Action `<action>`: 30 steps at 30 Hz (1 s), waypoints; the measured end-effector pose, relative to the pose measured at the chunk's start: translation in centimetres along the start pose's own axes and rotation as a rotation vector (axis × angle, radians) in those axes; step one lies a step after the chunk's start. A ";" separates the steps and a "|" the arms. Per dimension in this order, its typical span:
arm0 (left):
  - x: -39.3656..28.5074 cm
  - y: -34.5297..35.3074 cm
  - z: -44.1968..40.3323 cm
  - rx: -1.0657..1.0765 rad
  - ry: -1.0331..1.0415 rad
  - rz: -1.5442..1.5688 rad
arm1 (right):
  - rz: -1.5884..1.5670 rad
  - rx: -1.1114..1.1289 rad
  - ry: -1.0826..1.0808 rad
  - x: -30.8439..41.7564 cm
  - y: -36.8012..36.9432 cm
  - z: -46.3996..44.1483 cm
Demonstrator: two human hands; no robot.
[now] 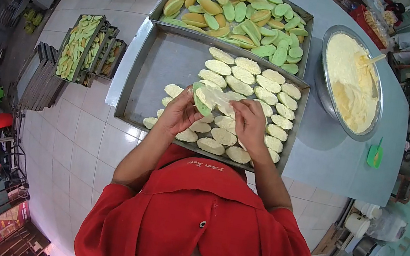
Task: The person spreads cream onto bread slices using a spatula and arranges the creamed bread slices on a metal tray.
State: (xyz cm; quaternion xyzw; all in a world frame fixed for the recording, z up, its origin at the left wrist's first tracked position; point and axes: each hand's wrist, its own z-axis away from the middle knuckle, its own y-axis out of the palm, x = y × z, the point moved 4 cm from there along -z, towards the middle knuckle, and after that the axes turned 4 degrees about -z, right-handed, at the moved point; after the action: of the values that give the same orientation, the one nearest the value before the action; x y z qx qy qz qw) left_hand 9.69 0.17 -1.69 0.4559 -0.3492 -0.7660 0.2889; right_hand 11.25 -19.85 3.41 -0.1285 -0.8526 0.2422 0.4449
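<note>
My left hand point(180, 112) holds a green bread slice point(202, 103) upright over the near metal tray point(144, 74), its face partly coated in pale cream. In my right hand point(248, 121) is a light, see-through spreader point(220, 98), pinched between the fingers, its blade against the slice. Rows of cream-coated slices point(224, 137) lie in the tray below and to the right of my hands. Behind it, a second tray point(155, 9) is heaped with plain green and brown slices point(238, 11).
To the right stands a large metal bowl point(324, 55) of yellow cream point(351, 70) with a utensil handle point(375, 59). A small green container point(374, 156) sits near the table's right edge. Trays of green slices point(79, 45) are stacked at the left, beyond the table.
</note>
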 end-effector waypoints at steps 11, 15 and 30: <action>-1.1 -1.4 -1.1 0.111 -0.102 -0.005 | -0.043 0.168 0.081 3.4 0.4 -2.3; -1.6 -1.0 -1.2 -0.106 -0.114 0.030 | -0.039 0.222 0.061 5.0 0.3 -1.6; 0.4 0.4 1.5 0.327 -0.171 0.117 | 0.124 -0.062 0.035 2.1 0.0 -2.1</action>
State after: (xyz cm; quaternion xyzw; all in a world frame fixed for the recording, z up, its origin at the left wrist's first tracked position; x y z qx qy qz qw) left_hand 8.18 0.06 -1.04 0.4090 -0.5182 -0.7169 0.2242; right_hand 11.74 -18.31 5.90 -0.1993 -0.8421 0.2404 0.4398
